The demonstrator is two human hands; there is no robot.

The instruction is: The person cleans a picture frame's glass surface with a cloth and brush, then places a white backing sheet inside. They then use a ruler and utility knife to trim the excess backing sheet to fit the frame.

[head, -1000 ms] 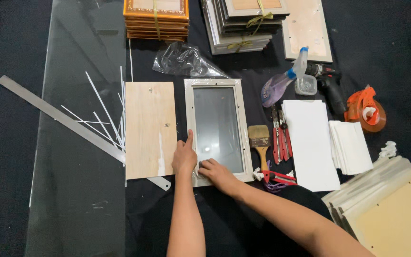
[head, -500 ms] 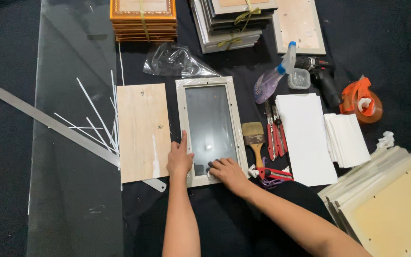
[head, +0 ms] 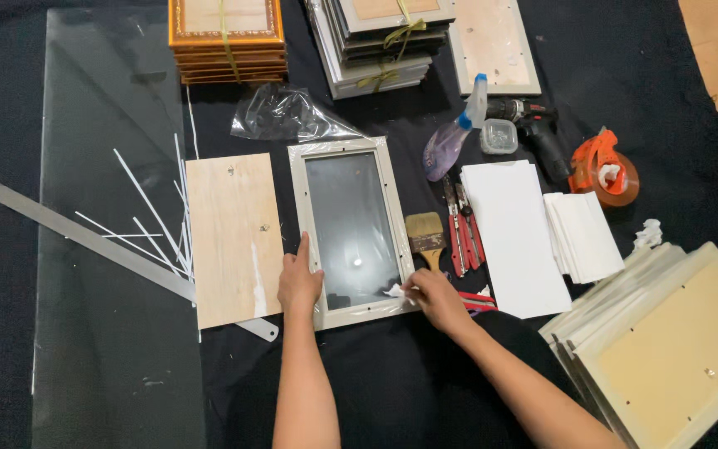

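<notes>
Your left hand [head: 299, 283] lies flat, palm down, on the near left corner of the pale frame [head: 351, 229], pinning it to the dark surface [head: 392, 382]. Your right hand [head: 432, 298] is pinched shut on a small white wad [head: 394, 291] at the frame's near right corner, right on the glass [head: 351, 224] edge. I'd say keep that left palm pressing so the frame can't skate, and wipe in short strokes toward the corner. The brush [head: 425, 237] sits just beyond your right hand, the plywood backing [head: 233, 237] just left of your left hand.
</notes>
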